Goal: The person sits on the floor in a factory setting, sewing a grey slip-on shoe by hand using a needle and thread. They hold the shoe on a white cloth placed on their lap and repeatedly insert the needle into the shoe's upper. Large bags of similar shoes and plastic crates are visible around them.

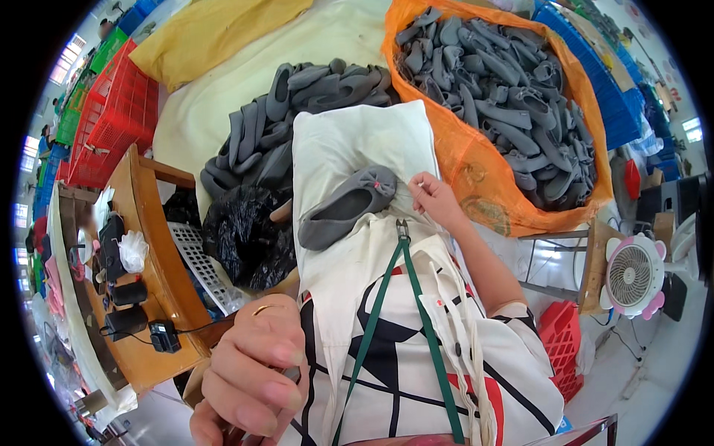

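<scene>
A grey slip-on shoe (343,208) lies on its sole, at a slant, on a white cushion (320,137) over my lap. Its toe carries a gathered bow with a small red bead. Just right of that toe is my right hand (433,198), apart from the shoe, thumb and fingers pinched together; whatever sits between them is too small to name. Large and close at the lower left, my left hand (256,368) has its fingers curled in, and a dark sliver shows by the fingertips. A green lanyard (379,305) with a metal end hangs down onto my apron.
Grey shoes pile up (260,126) beyond the cushion; more fill an orange sack (483,182) at the right. A black plastic bag (249,230) is left of the cushion, beside a wooden table (160,312). Red crates (111,119) stand far left, a fan (634,275) at right.
</scene>
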Demonstrator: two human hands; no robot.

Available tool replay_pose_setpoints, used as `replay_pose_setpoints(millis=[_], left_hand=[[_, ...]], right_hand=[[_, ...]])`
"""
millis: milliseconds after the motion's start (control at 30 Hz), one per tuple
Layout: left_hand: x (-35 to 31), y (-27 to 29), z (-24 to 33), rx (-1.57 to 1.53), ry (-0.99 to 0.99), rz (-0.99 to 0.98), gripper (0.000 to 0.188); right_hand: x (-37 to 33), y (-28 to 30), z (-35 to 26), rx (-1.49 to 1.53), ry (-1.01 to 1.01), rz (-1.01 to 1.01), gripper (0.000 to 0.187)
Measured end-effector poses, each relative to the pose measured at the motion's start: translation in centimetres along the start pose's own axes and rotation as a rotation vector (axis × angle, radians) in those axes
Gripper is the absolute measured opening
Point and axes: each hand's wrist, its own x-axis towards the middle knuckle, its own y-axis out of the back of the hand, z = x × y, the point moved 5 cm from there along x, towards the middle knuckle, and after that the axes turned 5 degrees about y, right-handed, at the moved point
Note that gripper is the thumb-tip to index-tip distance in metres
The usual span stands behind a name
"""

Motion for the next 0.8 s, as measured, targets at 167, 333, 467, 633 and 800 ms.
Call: replay_pose_setpoints(millis=[167,333,467,633,800], left_hand=[[0.4,-0.3,-1.2,0.004,0.007,-0.013,0.078],[0.6,-0.5,-1.5,0.027,0.006,-0.036,0.079],[0.9,-0.7,-2.1,0.054,0.014,-0.046,0.079],[0.7,-0.4,-2.3,0.064,0.029,-0.049,0.079],[0.6,-0.3,-2.7,0.052,0.039,-0.051,0.08]], right_hand=[[0.2,0.0,-3.5,-0.31,0.106,-0.022,0.015],[1.8,-0.1,-5.1,-0.778,0.488,0.015,0.014],[3.7,-1.4,-5.0,-1.018,0.437,-0.112,0.014],[6.4,-3.8,-3.3,-1.237,0.391,-0.303,0.01],[7.7,-5.1,-3.2,-1.268,0.426,-0.393,0.009]])
